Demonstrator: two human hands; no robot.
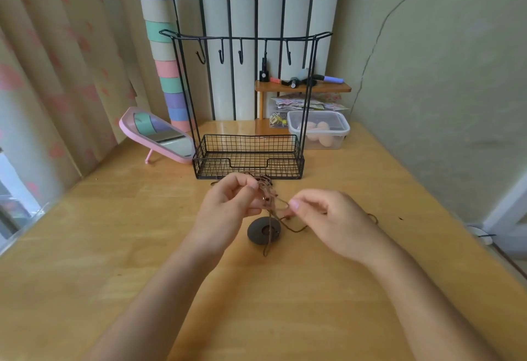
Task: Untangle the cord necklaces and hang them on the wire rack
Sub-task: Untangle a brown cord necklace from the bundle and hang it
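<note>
A tangle of brown cord necklaces [268, 189] is held just above the wooden table [85, 246], in front of the black wire rack [248, 158]. My left hand [228, 204] pinches the bundle near its top. My right hand [328, 215] pinches a strand pulled out to the right. A dark round ring pendant [258, 232] lies on the table below the hands, with cord running through its hole and a tail trailing toward me. More cord shows right of my right hand [373, 216]. The rack's top bar [245, 38] carries several hooks, all bare.
A pink tabletop mirror [159, 135] stands left of the rack. A clear lidded box [319, 129] sits behind the rack's right side, beside a small wooden shelf [302, 87] with small items. A curtain hangs at left, a wall at right.
</note>
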